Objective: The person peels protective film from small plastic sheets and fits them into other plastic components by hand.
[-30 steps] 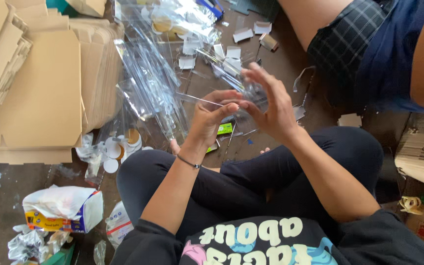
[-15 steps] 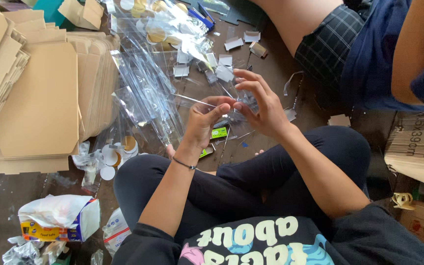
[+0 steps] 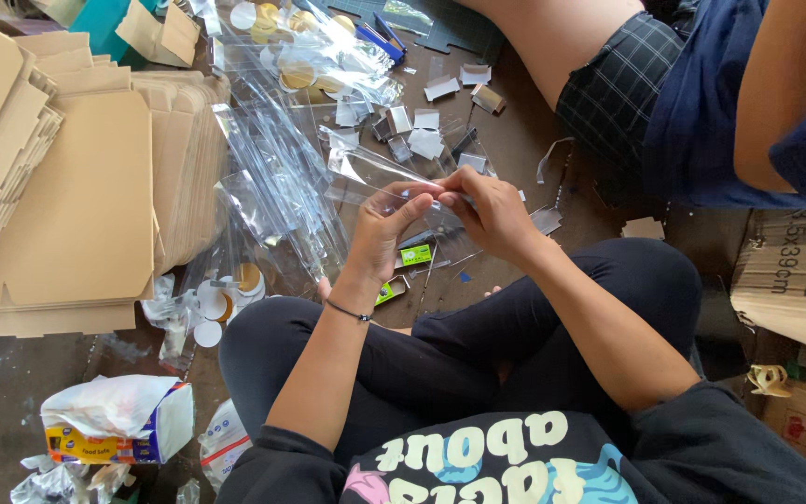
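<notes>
I sit cross-legged on the floor. My left hand and my right hand meet in front of my knees and together pinch a clear plastic sleeve that stretches up and left from my fingertips. A thin dark bracelet circles my left wrist. Under my hands lie small green-labelled packets and scraps on the floor.
Stacks of flat brown cardboard fill the left. A heap of clear bags and round discs lies beside them. Another seated person's leg and dark shorts are at the upper right. A cardboard box stands at right; a tissue pack lies lower left.
My right hand's fingers, spread a second ago, have closed onto the plastic sleeve beside my left fingertips. The view has tilted slightly toward the floor pile.
</notes>
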